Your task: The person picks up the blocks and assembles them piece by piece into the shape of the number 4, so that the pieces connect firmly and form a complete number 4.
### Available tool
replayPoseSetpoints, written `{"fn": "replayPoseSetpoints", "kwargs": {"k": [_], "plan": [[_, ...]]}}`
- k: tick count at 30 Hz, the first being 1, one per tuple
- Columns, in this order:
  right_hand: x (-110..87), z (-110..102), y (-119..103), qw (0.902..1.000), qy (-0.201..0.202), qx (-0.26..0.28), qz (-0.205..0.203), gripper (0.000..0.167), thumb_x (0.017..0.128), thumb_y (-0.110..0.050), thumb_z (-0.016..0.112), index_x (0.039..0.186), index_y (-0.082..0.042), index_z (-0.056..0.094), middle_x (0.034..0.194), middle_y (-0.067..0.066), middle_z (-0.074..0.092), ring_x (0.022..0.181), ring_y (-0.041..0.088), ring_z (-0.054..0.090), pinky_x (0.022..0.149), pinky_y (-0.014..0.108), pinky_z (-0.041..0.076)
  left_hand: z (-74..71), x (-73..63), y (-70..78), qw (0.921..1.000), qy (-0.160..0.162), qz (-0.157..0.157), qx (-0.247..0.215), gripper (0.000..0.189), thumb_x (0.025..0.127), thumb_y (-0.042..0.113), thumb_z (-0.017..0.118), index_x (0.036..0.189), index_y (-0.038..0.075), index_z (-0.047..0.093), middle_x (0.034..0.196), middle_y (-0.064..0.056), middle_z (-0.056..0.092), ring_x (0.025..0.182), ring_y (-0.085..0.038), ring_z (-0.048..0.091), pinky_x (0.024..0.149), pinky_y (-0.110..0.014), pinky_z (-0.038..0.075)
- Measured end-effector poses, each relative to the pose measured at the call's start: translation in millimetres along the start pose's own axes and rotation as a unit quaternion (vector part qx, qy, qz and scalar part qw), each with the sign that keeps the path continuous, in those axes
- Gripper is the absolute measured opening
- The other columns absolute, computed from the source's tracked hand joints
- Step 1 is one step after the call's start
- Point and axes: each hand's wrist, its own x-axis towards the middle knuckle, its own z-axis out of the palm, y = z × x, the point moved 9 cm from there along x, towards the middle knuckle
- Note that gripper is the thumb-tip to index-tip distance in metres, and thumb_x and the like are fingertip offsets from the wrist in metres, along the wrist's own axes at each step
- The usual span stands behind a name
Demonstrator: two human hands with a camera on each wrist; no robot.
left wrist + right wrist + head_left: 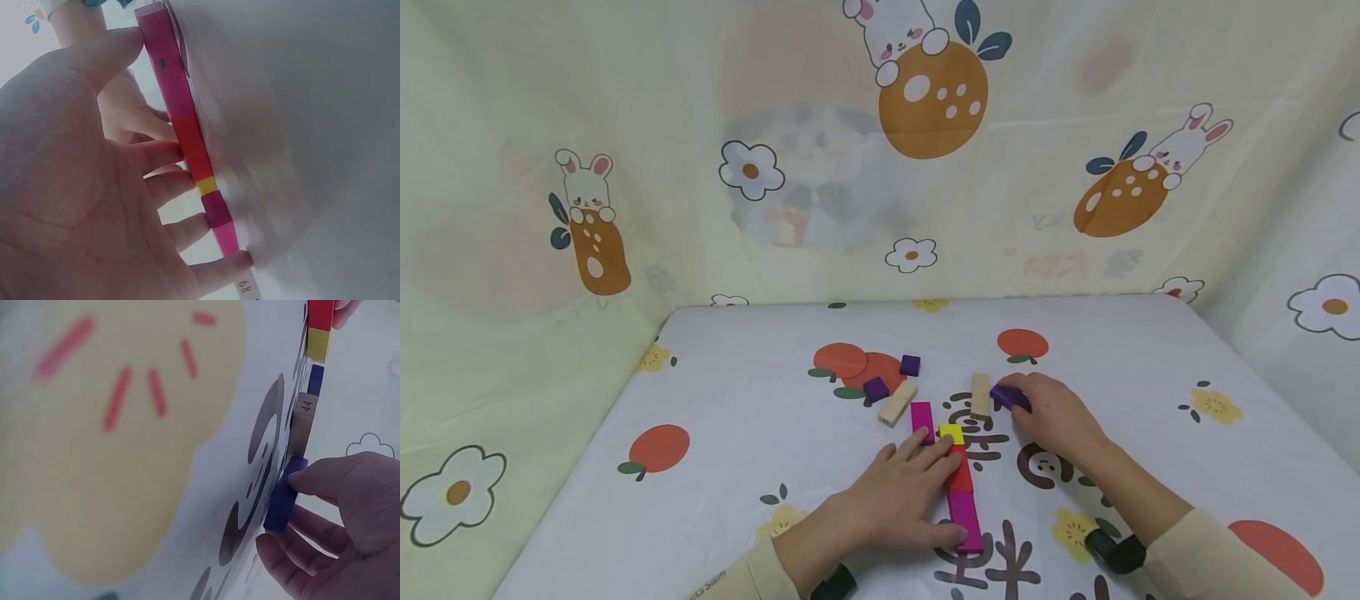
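My left hand (898,492) lies with fingers spread along a line of blocks. Its thumb touches the near end of a magenta block (965,521), while fingertips rest at the red block (959,472), the yellow block (951,432) and a second magenta block (921,415) farther off. Over to the right, my right hand (1056,417) pinches a long purple block (284,503) between thumb and fingers, low over the cloth. That purple block's far end is right at an upright-looking plain wooden block (981,396), which bears the number 44 in the right wrist view.
Another plain wooden block (898,403) lies slantwise beyond the left hand, near two small purple blocks, one farther back (910,365) and one nearer (876,388). A printed white cloth (730,400) covers the table, and patterned curtains (820,275) enclose its back and sides.
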Motion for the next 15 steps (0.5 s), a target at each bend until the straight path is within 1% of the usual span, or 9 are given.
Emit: {"fn": "replayPoseSetpoints", "kwargs": {"k": [15], "plan": [[-5.2,-9.6,-11.3,0.9990,0.031,-0.016,-0.027,0.043,0.092,-0.009,0.073,0.134,-0.003,0.066,0.129,0.025,0.066,0.120,0.045,0.063,0.100,0.060,0.052,0.3,-0.7,-0.9,1.0000,0.003,0.004,0.000,0.087,0.088,0.067,0.064,0.162,0.034,0.032,0.171,0.011,0.026,0.160,-0.028,0.018,0.119,-0.062,0.034]]}}
